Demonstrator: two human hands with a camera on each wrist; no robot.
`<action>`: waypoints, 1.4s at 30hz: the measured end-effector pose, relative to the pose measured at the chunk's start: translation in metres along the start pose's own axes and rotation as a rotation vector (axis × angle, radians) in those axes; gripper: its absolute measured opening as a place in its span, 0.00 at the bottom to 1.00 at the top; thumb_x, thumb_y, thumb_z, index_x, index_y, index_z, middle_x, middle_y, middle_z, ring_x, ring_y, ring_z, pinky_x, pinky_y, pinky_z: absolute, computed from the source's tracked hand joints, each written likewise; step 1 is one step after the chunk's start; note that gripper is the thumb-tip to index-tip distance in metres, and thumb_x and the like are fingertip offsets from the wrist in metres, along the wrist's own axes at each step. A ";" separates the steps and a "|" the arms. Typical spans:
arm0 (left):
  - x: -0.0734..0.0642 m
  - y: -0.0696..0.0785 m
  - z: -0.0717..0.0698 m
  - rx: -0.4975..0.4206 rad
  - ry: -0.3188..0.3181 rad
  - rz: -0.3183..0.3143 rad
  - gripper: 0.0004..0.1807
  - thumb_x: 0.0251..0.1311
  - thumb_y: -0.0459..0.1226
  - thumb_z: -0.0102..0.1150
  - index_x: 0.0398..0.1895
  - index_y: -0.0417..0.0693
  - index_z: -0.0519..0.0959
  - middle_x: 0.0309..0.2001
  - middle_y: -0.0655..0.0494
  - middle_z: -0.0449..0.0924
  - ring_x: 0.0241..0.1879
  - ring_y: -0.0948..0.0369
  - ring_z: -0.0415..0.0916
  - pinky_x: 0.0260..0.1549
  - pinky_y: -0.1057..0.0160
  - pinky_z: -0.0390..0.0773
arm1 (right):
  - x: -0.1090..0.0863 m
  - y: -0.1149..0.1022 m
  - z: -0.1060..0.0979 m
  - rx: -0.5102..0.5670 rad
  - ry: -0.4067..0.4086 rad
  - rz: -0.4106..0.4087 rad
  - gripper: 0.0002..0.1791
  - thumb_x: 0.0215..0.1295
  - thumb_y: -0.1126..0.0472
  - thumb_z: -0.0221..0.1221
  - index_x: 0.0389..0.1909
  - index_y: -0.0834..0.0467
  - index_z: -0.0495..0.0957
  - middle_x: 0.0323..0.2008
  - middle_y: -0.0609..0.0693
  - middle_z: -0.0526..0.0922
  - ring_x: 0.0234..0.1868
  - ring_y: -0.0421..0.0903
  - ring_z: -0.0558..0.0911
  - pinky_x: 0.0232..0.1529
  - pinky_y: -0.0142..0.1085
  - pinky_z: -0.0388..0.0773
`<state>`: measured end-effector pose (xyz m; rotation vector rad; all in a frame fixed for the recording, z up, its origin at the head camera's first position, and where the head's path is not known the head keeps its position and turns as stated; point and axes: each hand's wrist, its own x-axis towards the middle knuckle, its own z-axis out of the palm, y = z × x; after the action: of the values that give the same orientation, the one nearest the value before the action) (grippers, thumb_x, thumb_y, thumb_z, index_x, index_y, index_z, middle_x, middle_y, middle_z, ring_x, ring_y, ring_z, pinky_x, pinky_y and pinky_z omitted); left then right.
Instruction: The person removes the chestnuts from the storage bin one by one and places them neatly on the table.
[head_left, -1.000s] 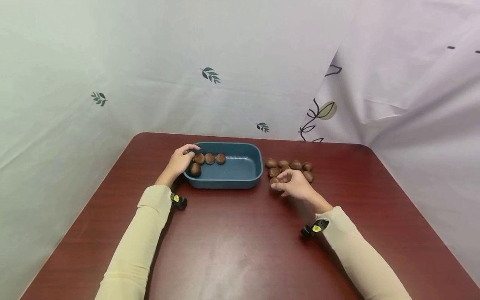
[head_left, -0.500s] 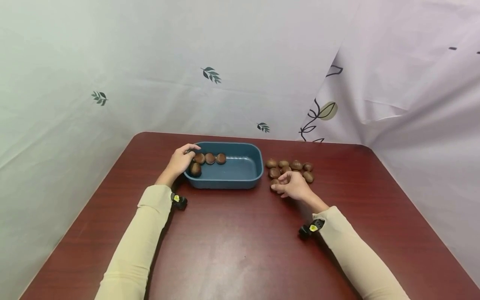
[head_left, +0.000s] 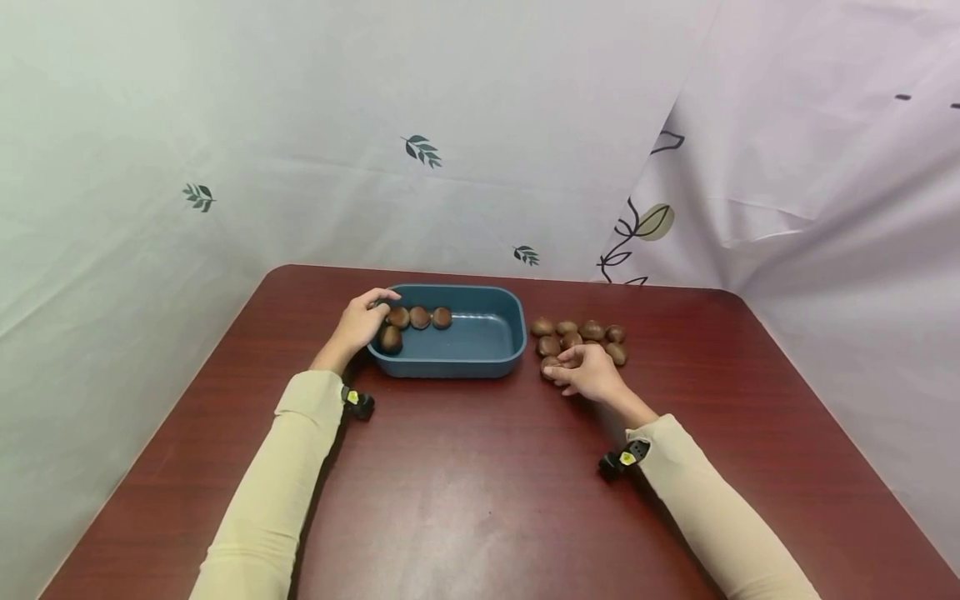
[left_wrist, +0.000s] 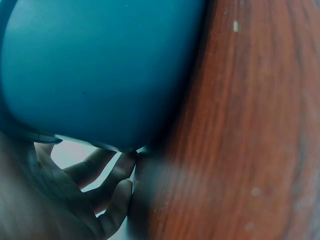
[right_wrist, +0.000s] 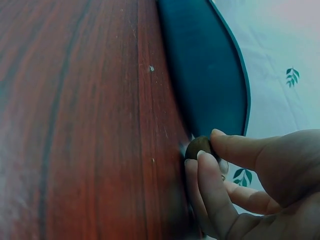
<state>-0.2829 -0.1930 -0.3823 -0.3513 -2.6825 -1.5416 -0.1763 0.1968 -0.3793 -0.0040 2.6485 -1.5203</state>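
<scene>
My left hand (head_left: 358,323) grips the left end of a blue rectangular container (head_left: 457,367). In the left wrist view its fingers (left_wrist: 107,182) lie against the container's outer wall (left_wrist: 100,65). Inside the container, several brown chestnuts (head_left: 420,317) lie along the far side and at the left end. To the right of the container, my right hand (head_left: 596,375) pinches a chestnut (right_wrist: 197,148) between thumb and fingertips, low at the tabletop. That chestnut is at the near left corner of a group of several chestnuts (head_left: 592,330); the hand partly hides some of them.
The dark red wooden table (head_left: 450,500) has rounded far corners. A white cloth (head_left: 480,167) with leaf prints hangs behind it and on both sides. Each wrist wears a strap with a small black camera (head_left: 611,467).
My right hand has shifted very slightly toward the near left and its fingers have settled on the chestnut. The left hand and the container have stayed put.
</scene>
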 end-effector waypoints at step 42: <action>0.000 0.000 0.001 -0.002 0.000 -0.010 0.19 0.72 0.36 0.41 0.60 0.49 0.77 0.71 0.46 0.64 0.70 0.43 0.58 0.49 0.47 0.60 | 0.000 -0.085 0.045 -0.120 0.069 -0.343 0.24 0.64 0.60 0.64 0.60 0.62 0.75 0.59 0.60 0.78 0.59 0.59 0.79 0.54 0.49 0.78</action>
<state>-0.2825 -0.1923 -0.3830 -0.3381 -2.6874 -1.5465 -0.1766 0.1153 -0.3285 -0.4431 2.9065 -1.4636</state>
